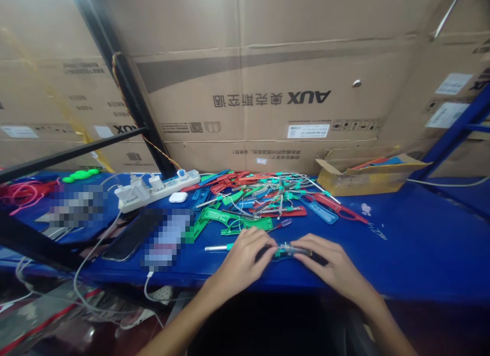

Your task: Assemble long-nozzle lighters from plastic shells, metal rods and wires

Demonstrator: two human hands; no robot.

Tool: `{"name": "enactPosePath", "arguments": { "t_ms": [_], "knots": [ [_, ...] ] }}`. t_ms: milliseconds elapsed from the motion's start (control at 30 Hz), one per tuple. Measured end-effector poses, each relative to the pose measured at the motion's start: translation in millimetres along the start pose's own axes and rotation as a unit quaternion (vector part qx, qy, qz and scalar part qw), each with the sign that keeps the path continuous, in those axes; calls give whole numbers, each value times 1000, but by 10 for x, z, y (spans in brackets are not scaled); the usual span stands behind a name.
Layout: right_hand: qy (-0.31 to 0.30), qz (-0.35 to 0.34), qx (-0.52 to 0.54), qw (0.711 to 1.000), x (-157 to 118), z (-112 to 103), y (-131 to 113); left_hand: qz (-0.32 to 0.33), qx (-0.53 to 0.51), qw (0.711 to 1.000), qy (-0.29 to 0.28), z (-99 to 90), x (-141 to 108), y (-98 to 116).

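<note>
Both of my hands rest on the blue table near its front edge, pinching one small part between them; it looks like a clear tube with a green end. My left hand grips its left end and my right hand its right end. A thin metal rod with a green tip lies just left of my left hand. Behind my hands lies a pile of red, green and blue plastic pieces with wires. A small purple-handled screwdriver lies between the pile and my hands.
A white power strip with chargers, a white earbud case and a dark phone sit to the left. An open cardboard box stands at the back right. Large cartons wall off the back. A black metal frame crosses the left.
</note>
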State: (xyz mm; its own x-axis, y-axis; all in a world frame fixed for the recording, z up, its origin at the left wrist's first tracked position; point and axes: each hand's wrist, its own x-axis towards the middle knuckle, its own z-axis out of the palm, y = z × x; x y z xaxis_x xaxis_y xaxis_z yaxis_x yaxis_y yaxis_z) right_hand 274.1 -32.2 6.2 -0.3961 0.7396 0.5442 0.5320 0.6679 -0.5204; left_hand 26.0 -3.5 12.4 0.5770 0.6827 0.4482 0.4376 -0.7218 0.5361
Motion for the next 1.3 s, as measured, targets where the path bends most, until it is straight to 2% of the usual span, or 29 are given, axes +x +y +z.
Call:
{"name": "enactPosePath", "arguments": {
  "t_ms": [1300],
  "knots": [
    [-5, 2, -1, 1000, -13, 5, 17, 2, -7, 1000, 7, -8, 7, -2]
  ]
}}
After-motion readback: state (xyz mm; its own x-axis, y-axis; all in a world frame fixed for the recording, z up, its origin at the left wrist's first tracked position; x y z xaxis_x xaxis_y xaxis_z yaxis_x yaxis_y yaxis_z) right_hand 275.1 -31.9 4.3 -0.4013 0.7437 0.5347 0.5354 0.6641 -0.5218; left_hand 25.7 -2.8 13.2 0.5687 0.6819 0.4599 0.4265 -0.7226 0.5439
